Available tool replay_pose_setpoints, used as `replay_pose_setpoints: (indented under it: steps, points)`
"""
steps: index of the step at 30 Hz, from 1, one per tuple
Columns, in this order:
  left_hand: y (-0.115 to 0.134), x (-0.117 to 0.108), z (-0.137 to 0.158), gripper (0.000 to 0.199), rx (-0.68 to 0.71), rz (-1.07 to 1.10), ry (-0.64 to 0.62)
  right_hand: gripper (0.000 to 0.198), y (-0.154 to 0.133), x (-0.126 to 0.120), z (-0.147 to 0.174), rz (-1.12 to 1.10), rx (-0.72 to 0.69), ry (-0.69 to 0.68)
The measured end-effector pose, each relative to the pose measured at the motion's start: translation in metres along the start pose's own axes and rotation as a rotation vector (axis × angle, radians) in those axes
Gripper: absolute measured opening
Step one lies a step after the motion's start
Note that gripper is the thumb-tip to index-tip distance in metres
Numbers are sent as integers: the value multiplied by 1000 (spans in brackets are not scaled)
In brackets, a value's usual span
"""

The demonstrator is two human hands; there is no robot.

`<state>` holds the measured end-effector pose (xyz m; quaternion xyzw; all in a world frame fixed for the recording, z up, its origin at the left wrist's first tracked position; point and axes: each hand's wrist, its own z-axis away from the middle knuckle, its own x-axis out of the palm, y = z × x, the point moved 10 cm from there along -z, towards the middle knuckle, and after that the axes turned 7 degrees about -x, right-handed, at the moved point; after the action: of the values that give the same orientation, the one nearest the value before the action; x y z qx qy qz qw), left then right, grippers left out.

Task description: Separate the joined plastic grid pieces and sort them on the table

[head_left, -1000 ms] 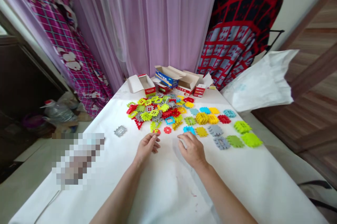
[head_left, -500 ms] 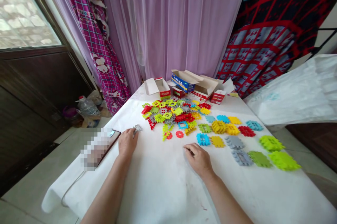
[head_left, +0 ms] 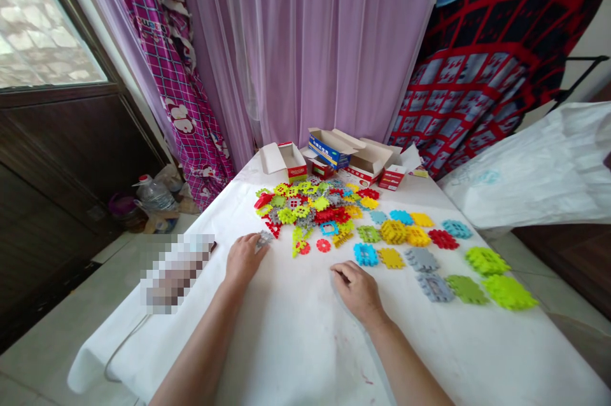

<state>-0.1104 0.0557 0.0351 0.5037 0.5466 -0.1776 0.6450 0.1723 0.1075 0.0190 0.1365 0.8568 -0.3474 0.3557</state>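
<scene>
My left hand (head_left: 244, 258) is closed on a grey toothed plastic building piece (head_left: 264, 240), low over the white table, just left of the heap. My right hand (head_left: 359, 291) rests on the cloth in a loose fist, with nothing visible in its fingers. Ahead of both hands lies a mixed heap of interlocking building pieces (head_left: 301, 210) in red, lime, grey, yellow and blue. Two small red discs (head_left: 323, 245) lie at its near edge. Closest to my right hand are a blue square piece (head_left: 366, 254) and a yellow piece (head_left: 391, 258).
Stacks sorted by colour spread to the right: grey (head_left: 434, 287), lime (head_left: 508, 292), red (head_left: 443, 239) and yellow (head_left: 394, 231). Opened cardboard boxes (head_left: 329, 150) stand behind the heap. A blurred-out phone (head_left: 212, 247) with a cable lies at the table's left edge.
My left hand has moved right, toward the heap, with the grey building piece. My right hand stays about where it was. The view has shifted slightly.
</scene>
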Motion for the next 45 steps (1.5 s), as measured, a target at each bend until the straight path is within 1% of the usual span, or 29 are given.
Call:
replay_pose_setpoints:
  steps: [2, 3, 5, 6, 8, 10, 12, 15, 17, 19, 21, 26, 29, 32, 34, 38, 40, 42, 45]
  points:
    - [-4, -4, -2, 28, -60, 121, -38, 25, 0, 1, 0, 0, -1, -7]
    - [-6, -4, -2, 31, -95, 174, -49, 25, 1, 1, 0, -2, 0, -8]
    - [-3, 0, 1, 45, -137, 240, -70, 25, 2, 2, 0, -6, 1, -10]
    - [1, 6, 4, 52, -147, 288, -95, 25, 2, 2, 0, -10, 5, -10]
    - [14, 26, 11, 59, -169, 444, -187, 24, 4, 2, 0, -26, 32, -6]
    - [32, 49, 20, 61, -184, 629, -311, 25, 5, 2, 2, -63, 62, -8]
    - [50, 69, 28, 59, -178, 739, -415, 36, 1, 3, 2, -112, 68, -19]
    - [70, 86, 37, 56, -103, 746, -496, 60, -14, 6, 1, -153, 31, -66]
    - [78, 91, 40, 56, -39, 728, -516, 64, -22, 10, 0, -151, 11, -119]
    - [80, 93, 42, 56, -2, 729, -534, 58, -28, 14, -1, -138, -1, -163]
    - [79, 94, 44, 57, 13, 729, -552, 50, -31, 15, -2, -130, -4, -177]
    - [82, 93, 47, 59, 19, 741, -596, 48, -33, 14, -1, -129, 0, -161]
    - [82, 91, 46, 61, -12, 760, -583, 41, -32, 7, -1, -89, 14, -113]
    - [78, 85, 42, 65, -61, 794, -532, 39, -24, -10, 1, 6, 45, -5]
    - [77, 81, 41, 65, -63, 817, -493, 39, -13, -26, 6, 90, 76, 74]
    - [73, 71, 40, 66, -38, 836, -410, 40, 23, -68, 27, 242, 183, 227]
    - [72, 70, 40, 66, -23, 835, -394, 43, 47, -96, 45, 315, 280, 308]
    - [71, 70, 40, 67, -13, 824, -388, 46, 71, -125, 67, 386, 422, 374]
    - [72, 70, 40, 68, -2, 794, -394, 47, 102, -157, 99, 444, 659, 391]
